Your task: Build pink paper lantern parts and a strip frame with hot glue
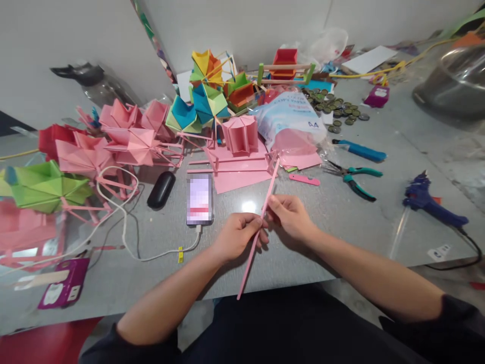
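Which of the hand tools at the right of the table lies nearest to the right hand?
The teal-handled pliers lie nearest the right hand. The blue cutter lies farther back, and the blue glue gun farther right.

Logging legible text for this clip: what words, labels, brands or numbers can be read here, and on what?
"A4" on the plastic pack of pink paper; the print above it is too blurred to read.
Phone screen: blurred out, unreadable.
Purple packets and: white marks, no readable text.
White tag by the glue gun cord: too small.
The pink paper stick in both hands: no print.

head-worn view, looking down, close over table (341, 212)
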### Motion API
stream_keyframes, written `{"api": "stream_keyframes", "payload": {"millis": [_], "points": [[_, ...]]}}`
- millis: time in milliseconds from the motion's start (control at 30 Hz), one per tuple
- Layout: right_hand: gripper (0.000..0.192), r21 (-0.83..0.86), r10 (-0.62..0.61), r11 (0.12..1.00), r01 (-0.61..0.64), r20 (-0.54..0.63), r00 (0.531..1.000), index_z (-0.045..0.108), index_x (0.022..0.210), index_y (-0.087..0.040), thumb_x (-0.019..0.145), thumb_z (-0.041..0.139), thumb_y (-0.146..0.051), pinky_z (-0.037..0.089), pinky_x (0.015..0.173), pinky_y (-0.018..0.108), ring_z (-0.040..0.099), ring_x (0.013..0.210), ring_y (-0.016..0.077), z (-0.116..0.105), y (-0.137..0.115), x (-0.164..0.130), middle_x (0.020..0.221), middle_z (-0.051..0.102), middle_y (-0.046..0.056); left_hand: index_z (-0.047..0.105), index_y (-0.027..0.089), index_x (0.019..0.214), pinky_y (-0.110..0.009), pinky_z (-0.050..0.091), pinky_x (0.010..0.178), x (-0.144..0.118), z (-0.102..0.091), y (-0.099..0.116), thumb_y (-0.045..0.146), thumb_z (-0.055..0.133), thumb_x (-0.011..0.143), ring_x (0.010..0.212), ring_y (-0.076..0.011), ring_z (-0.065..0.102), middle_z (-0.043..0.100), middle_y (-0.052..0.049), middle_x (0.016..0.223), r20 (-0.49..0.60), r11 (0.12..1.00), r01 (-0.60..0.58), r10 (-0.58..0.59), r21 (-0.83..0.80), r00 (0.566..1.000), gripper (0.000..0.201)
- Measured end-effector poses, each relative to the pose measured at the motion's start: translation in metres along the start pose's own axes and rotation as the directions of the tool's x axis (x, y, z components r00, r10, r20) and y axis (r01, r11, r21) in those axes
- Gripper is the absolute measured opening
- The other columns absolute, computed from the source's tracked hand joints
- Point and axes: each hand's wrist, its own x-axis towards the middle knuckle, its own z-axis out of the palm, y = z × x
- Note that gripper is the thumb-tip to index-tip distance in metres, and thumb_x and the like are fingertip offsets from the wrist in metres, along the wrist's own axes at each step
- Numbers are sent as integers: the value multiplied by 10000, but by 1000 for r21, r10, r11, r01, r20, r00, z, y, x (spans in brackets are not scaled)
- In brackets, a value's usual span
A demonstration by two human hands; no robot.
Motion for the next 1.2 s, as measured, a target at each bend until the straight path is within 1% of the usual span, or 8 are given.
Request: {"api": "stream_keyframes", "payload": {"millis": [133,233,300,467,567,767,967,1200], "points": [[509,47,10,999,-13,58,998,673,848,-205,856,818,-692,347,432,247,444,469,96,-6,-7,2,580,548,-48,733,134,911,-265,574,580,-3,0,0,553,776,922,561,-151,697,744,-55,679,29,998,32,-30,-63,999,421],[474,-6,-3,1000,3,70,998,643,807,-207,844,857,-628,393,461,246,473,496,97,-8,-10,1,597,598,-27,747,129,951,-279,590,609,-4,1,1,549,805,908,586,-156,710,767,-70,717,23,996,40,-38,-75,999,426],[468,-19,-8,1000,9,69,998,649,807,-203,852,850,-623,426,478,253,502,513,102,-6,-10,-1,631,630,-12,753,129,991,-302,617,654,-5,2,1,545,859,868,626,-164,727,782,-74,758,-13,999,1,-2,-52,1000,446],[484,29,3,1000,-7,107,994,643,811,-201,815,887,-619,436,475,259,538,504,112,-2,-4,-4,609,592,-41,760,131,876,-323,654,691,-4,4,-4,618,870,844,679,-172,747,795,-91,803,-111,993,-108,112,40,987,501],[483,52,24,998,-31,130,991,643,799,-196,818,893,-608,401,463,249,509,487,104,-2,-1,-4,571,554,-55,787,123,890,-333,667,690,-3,4,-5,658,841,857,677,-178,755,809,-105,818,-107,994,-103,107,41,989,538],[495,51,0,999,-8,169,986,650,771,-194,810,901,-619,422,480,259,486,485,100,-4,-5,-4,558,530,-60,786,117,879,-354,685,699,-4,4,-1,723,804,861,680,-197,771,817,-121,826,-67,994,-104,107,42,992,607],[464,117,-10,993,-15,209,978,657,794,-203,856,870,-611,435,488,275,486,488,103,-1,-5,-7,579,519,-68,736,129,843,-306,656,630,-1,5,-3,779,796,842,618,-177,750,801,-101,769,-58,995,-84,81,-57,995,653],[474,77,18,997,-32,173,985,658,816,-190,835,891,-602,415,477,254,498,489,100,-1,-4,-7,561,533,-65,706,137,803,-287,642,665,-2,5,0,785,762,872,637,-155,732,785,-89,749,-86,982,-187,186,2,979,654]]}}
